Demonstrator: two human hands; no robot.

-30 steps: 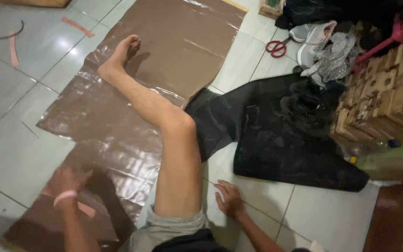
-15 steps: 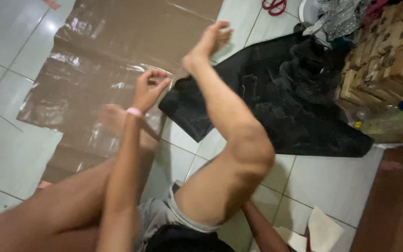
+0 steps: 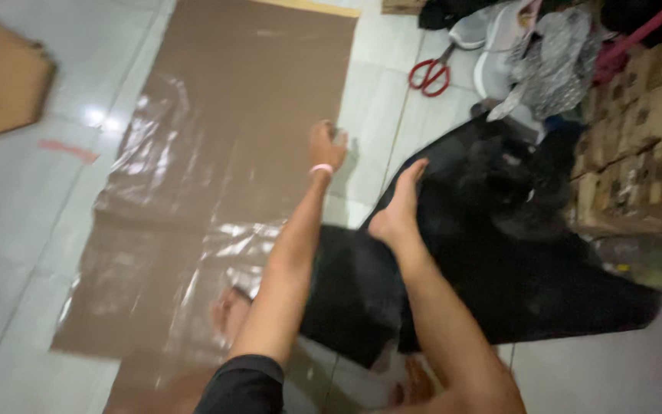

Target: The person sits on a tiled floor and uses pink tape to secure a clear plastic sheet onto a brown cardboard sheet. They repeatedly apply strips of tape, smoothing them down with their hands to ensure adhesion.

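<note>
L hand (image 3: 326,146) reaches out w/ a pink wristband, fingers curled on the right edge of the brown sheet (image 3: 224,176) spread on the tile floor; can't tell if it's gripping. Black sheet (image 3: 499,284) lies just right of the hand, a bare foot (image 3: 398,207) resting on it. Red scissors (image 3: 432,74) further off, up & right. R hand (image 3: 411,383) low by the body, blurred, grip unclear.

The left hand (image 3: 326,146) reaches out, fist closed, at the right edge of the brown cardboard sheet (image 3: 254,100) on the tiled floor (image 3: 9,253). Black fabric (image 3: 499,268) lies beside it, red scissors (image 3: 430,73) beyond.
</note>
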